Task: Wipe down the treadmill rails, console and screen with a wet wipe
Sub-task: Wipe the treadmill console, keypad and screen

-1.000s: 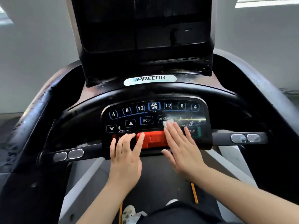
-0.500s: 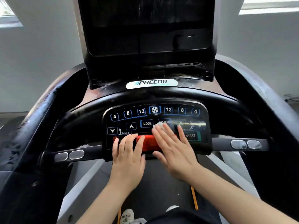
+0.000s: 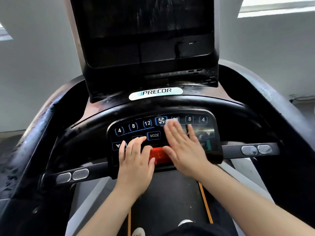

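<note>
Step in hand: wiping the button panel (image 3: 163, 133) at the centre of the frame, part of the treadmill console.

Right hand (image 3: 185, 147): fingers straight and spread, pressed flat on the panel. It pins the wet wipe (image 3: 171, 121) under the fingertips; only a pale edge of the wipe shows past them, next to the fan button (image 3: 161, 120) in the top row. The hand is motion-blurred, so a wiping stroke is judged to be in progress.

Left hand (image 3: 136, 160): fingers slightly bent, tips resting on the lower left of the panel near the MODE button (image 3: 154, 135), thumb just beside the red stop bar (image 3: 160, 155). It holds nothing and appears to steady the person.

The screen (image 3: 144, 17) stands in the upper centre of the frame. The left rail (image 3: 34, 126) and right rail (image 3: 279, 106) curve down both frame edges; both carry pale streaks.

Next move, as a judgement: cover the panel's remaining buttons, right side included, with light, even pressure to avoid triggering controls, then reach up to the screen
</note>
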`<control>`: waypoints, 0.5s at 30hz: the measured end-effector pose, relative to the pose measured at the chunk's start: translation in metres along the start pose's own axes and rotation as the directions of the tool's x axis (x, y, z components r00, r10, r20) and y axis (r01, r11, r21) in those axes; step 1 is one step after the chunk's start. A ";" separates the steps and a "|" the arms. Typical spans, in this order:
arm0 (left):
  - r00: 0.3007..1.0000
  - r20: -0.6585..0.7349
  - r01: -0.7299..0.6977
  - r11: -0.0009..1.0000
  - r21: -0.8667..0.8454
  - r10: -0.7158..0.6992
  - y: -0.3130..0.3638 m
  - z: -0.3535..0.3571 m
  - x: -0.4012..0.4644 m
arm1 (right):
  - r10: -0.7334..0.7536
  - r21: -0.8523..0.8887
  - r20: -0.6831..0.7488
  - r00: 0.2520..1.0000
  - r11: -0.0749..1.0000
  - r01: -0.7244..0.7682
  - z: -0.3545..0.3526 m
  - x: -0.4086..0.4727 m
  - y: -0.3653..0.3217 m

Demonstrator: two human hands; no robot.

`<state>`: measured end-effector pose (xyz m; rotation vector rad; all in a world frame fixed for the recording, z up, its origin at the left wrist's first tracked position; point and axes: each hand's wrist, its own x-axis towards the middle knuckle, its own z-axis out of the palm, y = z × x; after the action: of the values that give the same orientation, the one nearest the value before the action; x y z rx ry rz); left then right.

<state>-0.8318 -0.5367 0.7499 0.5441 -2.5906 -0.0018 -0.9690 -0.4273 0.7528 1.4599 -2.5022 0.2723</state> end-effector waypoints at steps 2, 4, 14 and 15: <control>1.000 0.007 -0.018 1.000 0.002 0.018 -0.001 0.001 0.001 | -0.077 -0.009 0.026 0.997 0.997 0.077 -0.003 0.005 -0.003; 1.000 0.019 -0.022 1.000 -0.006 0.022 -0.002 0.001 0.005 | -0.019 -0.052 0.042 0.999 0.998 0.022 -0.005 0.007 0.009; 0.996 0.035 -0.082 0.997 -0.004 0.082 -0.006 0.002 0.016 | 0.018 0.107 0.146 0.989 0.994 -0.034 -0.017 0.037 -0.022; 0.995 0.038 -0.088 0.996 -0.001 0.088 -0.006 0.002 0.017 | -0.008 0.097 0.139 0.990 0.995 -0.005 -0.015 0.038 -0.025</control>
<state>-0.8441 -0.5484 0.7554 0.4333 -2.6502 0.0188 -0.9639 -0.4665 0.7794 1.5689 -2.6315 0.3049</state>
